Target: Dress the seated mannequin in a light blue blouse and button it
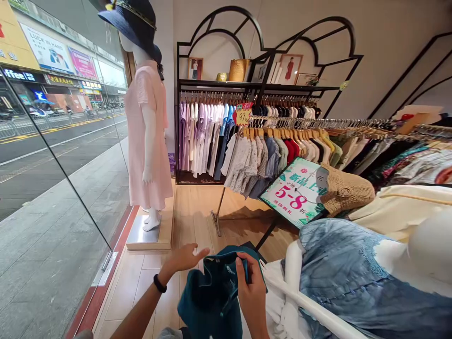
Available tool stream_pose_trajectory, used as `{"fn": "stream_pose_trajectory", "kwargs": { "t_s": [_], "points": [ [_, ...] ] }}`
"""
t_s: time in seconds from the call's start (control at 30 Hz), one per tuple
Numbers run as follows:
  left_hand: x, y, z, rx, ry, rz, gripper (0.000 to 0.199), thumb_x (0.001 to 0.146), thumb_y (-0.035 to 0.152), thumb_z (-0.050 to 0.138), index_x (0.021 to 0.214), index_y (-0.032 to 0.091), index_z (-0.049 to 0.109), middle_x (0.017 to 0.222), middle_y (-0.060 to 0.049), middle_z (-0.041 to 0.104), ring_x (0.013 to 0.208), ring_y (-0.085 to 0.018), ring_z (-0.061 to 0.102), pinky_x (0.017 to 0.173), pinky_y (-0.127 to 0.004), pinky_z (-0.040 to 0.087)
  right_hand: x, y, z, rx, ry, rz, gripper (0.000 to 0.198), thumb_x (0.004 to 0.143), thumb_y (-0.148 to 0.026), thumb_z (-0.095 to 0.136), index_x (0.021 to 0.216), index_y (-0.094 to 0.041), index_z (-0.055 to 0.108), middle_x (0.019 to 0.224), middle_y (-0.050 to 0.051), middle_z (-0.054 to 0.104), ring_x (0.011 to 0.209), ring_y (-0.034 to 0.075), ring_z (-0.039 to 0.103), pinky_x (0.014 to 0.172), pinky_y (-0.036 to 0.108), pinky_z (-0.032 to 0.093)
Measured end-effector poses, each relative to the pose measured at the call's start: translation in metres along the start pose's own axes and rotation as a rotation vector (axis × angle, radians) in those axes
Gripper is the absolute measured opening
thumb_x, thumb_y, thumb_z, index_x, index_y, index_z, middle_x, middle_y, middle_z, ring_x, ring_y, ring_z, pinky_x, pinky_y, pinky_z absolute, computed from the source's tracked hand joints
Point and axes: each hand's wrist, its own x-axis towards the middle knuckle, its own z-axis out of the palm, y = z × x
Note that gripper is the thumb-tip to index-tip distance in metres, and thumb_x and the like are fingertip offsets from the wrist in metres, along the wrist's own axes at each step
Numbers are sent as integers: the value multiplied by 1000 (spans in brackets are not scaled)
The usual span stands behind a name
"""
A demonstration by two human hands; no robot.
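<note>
A dark teal cloth piece (203,308), like a garment with a gathered opening, hangs low in front of me. Its exact kind is hard to make out. My right hand (251,287) pinches its upper right edge between thumb and fingers. Close to the upper left edge of the cloth is my left hand (183,259), fingers stretched out and holding nothing; I cannot tell whether the fingertips touch the cloth. A black band circles my left wrist. White mannequin arms and a mannequin in a blue tie-dye top (332,263) stand just right of my right hand.
At the left, a mannequin in a pink dress (150,136) stands on a low platform (165,238) beside the glass front (70,165). A tilted sale sign (293,193) and a straw hat (348,190) are ahead right. Clothes racks (275,153) line the back.
</note>
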Motion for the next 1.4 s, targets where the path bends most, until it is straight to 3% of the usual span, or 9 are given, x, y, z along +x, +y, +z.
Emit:
{"fn": "stream_pose_trajectory", "kwargs": {
  "t_s": [0.13,0.3,0.43,0.57,0.67,0.77,1.07,1.2,1.4],
  "points": [
    [23,-17,50,136,-231,-129,27,71,42,69,76,16,68,73,-6,70,70,-24,62,72,-34,47,-9,-5,4,-24,-77,-20,40,87,-57,47,103,-21,57,97,7,61,89,21,58,83,33,45],
    [37,-18,76,101,41,-117,28,95,27,32,97,14,57,88,-11,65,80,-21,59,75,-33,43,-19,0,-6,-104,-64,15,39,89,-57,44,103,-22,56,88,4,59,76,18,56,71,30,47],
    [39,10,60,19,159,102,34,100,37,23,104,18,51,86,-5,61,75,-17,56,71,-29,41,-11,13,-13,-315,-72,-66,46,86,-59,48,112,-21,55,72,0,51,67,19,53,67,33,48],
    [37,57,36,25,-100,439,34,98,44,34,99,20,59,80,-2,62,71,-15,54,68,-26,40,26,19,-14,-561,-32,-337,55,82,-46,55,132,-23,50,109,11,58,106,30,54,93,47,45],
    [37,83,17,87,-237,560,36,97,46,38,98,20,62,86,-3,65,76,-15,56,70,-25,40,57,13,-14,-704,-284,-302,47,85,-24,45,132,-26,53,115,10,63,107,27,58,88,41,47],
    [45,88,-2,203,-246,579,30,91,46,51,99,20,63,84,-1,66,73,-16,56,67,-25,40,75,1,-18,-880,-399,-132,46,87,-16,37,125,-26,59,98,9,71,89,25,65,72,35,47],
    [80,47,-33,495,-10,338,30,82,11,39,94,16,66,101,-11,66,97,-23,58,89,-34,43,88,-5,-42,-1056,-166,-72,40,89,-18,37,121,-23,61,102,11,71,92,27,65,68,33,43],
    [87,45,-41,496,-35,382,28,76,5,37,80,16,63,94,-12,66,91,-22,57,84,-32,42,97,7,-60,-957,-200,-43,40,88,-18,33,116,-19,62,116,11,67,106,28,61,81,37,45],
    [91,53,-42,459,-194,480,18,71,11,40,55,20,41,56,1,46,54,-13,38,55,-27,27,100,24,-90,-568,-393,-87,43,84,-20,27,103,-20,66,97,5,71,88,20,64,84,34,46]
  ]
}}
